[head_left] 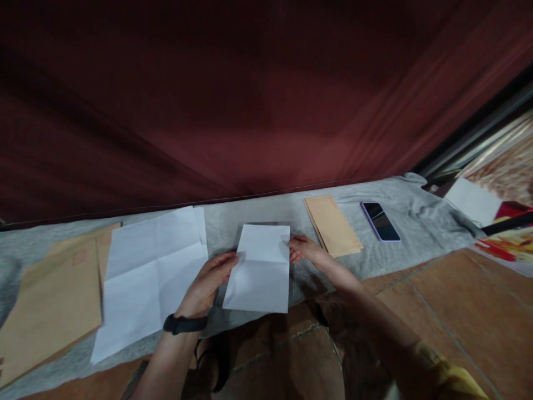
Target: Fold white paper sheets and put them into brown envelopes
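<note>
A folded sheet of white paper [263, 283] with a crease across its middle is in front of me, between my two hands. My left hand [211, 276], with a black band on its wrist, grips the paper's left edge. At the right edge, my right hand [303, 248] pinches the paper with fingers curled. Larger creased white sheets [154, 272] lie to the left of my left hand. Beyond my right hand rests a small stack of brown envelopes [334, 225].
Large brown envelopes [62, 300] lie at the far left of the grey cloth [266, 211]. A phone in a purple case [380, 221] lies at the right. A dark red curtain [250, 111] hangs behind, and tiled floor [453, 311] shows in front.
</note>
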`<action>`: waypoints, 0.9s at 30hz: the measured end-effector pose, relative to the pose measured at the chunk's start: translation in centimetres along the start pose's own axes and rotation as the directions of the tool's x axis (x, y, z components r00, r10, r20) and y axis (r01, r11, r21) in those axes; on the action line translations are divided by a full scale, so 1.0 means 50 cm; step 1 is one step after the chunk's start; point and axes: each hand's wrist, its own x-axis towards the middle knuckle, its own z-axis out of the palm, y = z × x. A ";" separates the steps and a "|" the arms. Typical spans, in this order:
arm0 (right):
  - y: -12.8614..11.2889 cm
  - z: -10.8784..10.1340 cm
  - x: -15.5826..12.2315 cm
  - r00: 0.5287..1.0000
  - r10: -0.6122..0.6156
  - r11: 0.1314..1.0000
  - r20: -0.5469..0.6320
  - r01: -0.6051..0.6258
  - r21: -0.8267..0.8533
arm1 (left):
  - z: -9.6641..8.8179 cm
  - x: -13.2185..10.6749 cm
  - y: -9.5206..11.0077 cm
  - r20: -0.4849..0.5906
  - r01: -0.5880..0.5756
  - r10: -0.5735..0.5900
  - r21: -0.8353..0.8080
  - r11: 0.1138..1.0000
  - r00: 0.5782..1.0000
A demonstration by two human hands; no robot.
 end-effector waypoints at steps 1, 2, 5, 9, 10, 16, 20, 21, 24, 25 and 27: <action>0.000 0.004 0.002 1.000 0.015 0.999 -0.014 -0.016 -0.041 | 0.002 0.000 -0.004 -0.020 -0.019 0.020 0.036 0.999 1.000; 0.001 0.008 0.004 0.999 0.029 0.997 -0.025 -0.031 -0.075 | 0.003 0.001 -0.007 -0.037 -0.040 0.043 0.080 0.996 0.998; 0.006 0.016 0.008 0.998 -0.008 0.987 -0.055 -0.001 -0.161 | 0.005 0.002 -0.015 -0.049 -0.074 0.086 0.213 0.974 0.995; 0.012 0.024 0.006 0.979 -0.152 0.887 -0.137 0.074 -0.457 | 0.007 0.004 -0.015 -0.036 -0.050 0.063 0.285 0.957 0.997; 0.013 0.027 0.004 0.967 -0.201 0.832 -0.157 0.084 -0.548 | 0.007 0.005 -0.014 -0.037 -0.039 0.052 0.291 0.956 0.998; 0.018 0.046 -0.017 0.827 -0.513 0.531 -0.231 0.094 -0.842 | 0.007 0.014 -0.020 -0.082 0.000 0.027 0.310 0.951 0.996; 0.031 0.062 -0.019 0.747 -0.663 0.364 -0.061 0.251 -0.897 | 0.005 0.021 -0.029 -0.085 0.008 0.020 0.318 0.948 0.996; 0.038 0.067 -0.017 0.739 -0.674 0.313 0.018 0.307 -0.899 | 0.005 0.022 -0.031 -0.082 0.002 0.026 0.320 0.947 0.996; 0.062 0.080 -0.011 0.736 -0.652 0.189 0.182 0.390 -0.901 | 0.004 0.025 -0.036 -0.074 -0.017 0.044 0.328 0.944 0.996; 0.069 0.084 -0.010 0.743 -0.638 0.163 0.201 0.385 -0.908 | 0.004 0.026 -0.037 -0.072 -0.022 0.049 0.331 0.943 0.996; 0.082 0.086 -0.008 0.757 -0.618 0.127 0.210 0.360 -0.924 | 0.003 0.028 -0.039 -0.070 -0.029 0.056 0.337 0.941 0.996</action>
